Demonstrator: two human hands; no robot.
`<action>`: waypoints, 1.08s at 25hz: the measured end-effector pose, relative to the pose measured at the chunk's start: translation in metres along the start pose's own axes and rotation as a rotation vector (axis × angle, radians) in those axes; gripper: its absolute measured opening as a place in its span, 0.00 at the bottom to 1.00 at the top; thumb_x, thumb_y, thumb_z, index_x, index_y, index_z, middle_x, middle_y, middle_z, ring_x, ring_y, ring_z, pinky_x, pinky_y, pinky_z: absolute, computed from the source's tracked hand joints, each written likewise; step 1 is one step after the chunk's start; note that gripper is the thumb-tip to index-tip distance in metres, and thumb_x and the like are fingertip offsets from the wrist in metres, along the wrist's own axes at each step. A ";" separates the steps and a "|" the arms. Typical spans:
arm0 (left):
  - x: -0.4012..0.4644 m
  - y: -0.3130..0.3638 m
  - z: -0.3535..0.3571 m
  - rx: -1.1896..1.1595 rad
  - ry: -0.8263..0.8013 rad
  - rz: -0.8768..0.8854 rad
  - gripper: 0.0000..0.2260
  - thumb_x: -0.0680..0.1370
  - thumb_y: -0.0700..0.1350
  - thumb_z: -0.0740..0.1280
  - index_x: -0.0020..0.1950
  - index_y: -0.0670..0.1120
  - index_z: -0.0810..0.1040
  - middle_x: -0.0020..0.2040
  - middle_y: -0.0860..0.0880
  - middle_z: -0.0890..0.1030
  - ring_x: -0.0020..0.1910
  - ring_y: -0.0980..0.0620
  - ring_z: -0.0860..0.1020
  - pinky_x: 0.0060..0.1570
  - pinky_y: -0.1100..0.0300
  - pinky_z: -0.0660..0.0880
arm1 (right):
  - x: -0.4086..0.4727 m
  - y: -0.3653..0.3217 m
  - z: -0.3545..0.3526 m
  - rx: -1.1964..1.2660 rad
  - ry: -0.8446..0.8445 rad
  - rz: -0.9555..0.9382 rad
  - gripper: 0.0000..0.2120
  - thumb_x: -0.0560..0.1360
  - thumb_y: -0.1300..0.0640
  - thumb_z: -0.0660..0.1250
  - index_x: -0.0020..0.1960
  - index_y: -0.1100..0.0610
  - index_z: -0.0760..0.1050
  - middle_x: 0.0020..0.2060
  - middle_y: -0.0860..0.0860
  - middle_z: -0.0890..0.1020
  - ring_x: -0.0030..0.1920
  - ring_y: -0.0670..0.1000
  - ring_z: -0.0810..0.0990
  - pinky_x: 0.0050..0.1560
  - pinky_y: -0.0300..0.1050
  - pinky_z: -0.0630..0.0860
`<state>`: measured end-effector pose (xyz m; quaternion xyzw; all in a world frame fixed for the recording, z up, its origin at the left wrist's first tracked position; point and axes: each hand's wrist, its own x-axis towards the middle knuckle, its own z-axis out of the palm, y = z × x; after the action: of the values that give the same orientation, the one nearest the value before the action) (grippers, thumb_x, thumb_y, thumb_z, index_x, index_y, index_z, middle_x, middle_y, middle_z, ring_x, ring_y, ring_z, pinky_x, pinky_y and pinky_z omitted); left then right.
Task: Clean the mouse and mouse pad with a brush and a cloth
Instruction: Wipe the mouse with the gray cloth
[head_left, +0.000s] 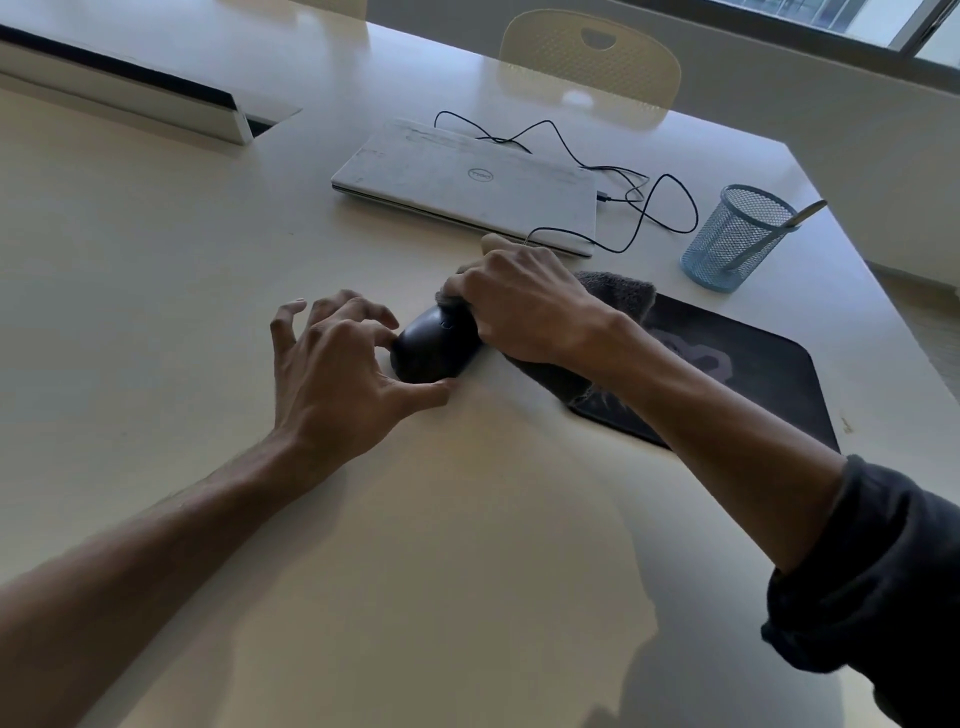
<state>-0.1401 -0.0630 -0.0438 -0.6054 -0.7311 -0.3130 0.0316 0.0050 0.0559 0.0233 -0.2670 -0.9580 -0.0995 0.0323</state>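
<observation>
A pale bench (156, 322) fills the view, with a chair and a window band at the far side. On it our mouse (434, 351) sits near the middle, just left of the black mouse pad (748, 374) and off its surface. Our left hand (337, 374) pinches the mouse's near-left end between thumb and forefinger, its other fingers spread and lifted. Our right hand (524, 306) is closed on the grey cloth (618, 296), pressing it over the far end of the mouse; the rest of the cloth trails onto the pad's left edge.

We judge the mouse light, hard and smooth, so it will skate on the slick bench under a rubbing stroke; holding it low on its flanks, as the left hand does, keeps it steady while leaving the top free to wipe. The cloth is soft and limp and is best bunched in the palm. The pad looks thin and floppy, better wiped flat where it lies.

The handle leaning from the blue mesh cup (737, 236) may be the brush, though we cannot tell from here. A closed laptop (462, 182) and its loose cable (644, 202) lie beyond.
</observation>
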 end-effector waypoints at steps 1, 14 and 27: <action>0.000 0.000 0.000 -0.003 -0.001 0.000 0.30 0.61 0.72 0.67 0.47 0.49 0.86 0.53 0.52 0.82 0.60 0.52 0.73 0.66 0.45 0.57 | -0.002 -0.002 0.000 0.008 0.026 -0.017 0.16 0.79 0.59 0.59 0.62 0.49 0.78 0.53 0.45 0.82 0.51 0.48 0.68 0.44 0.44 0.66; 0.000 0.000 -0.001 -0.003 -0.002 -0.024 0.31 0.60 0.72 0.68 0.47 0.48 0.86 0.53 0.53 0.81 0.61 0.52 0.73 0.67 0.44 0.57 | 0.004 0.001 0.003 0.246 -0.025 0.169 0.14 0.77 0.55 0.62 0.58 0.51 0.82 0.54 0.57 0.83 0.55 0.59 0.80 0.53 0.51 0.78; -0.001 0.000 -0.001 0.039 -0.019 -0.024 0.30 0.62 0.74 0.67 0.46 0.50 0.85 0.54 0.53 0.81 0.62 0.52 0.72 0.66 0.44 0.57 | 0.000 0.000 -0.003 0.308 0.127 0.163 0.13 0.79 0.58 0.60 0.60 0.52 0.78 0.48 0.56 0.81 0.54 0.58 0.77 0.51 0.53 0.75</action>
<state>-0.1400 -0.0647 -0.0439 -0.5989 -0.7444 -0.2934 0.0327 0.0052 0.0547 0.0260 -0.3289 -0.9331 0.0345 0.1412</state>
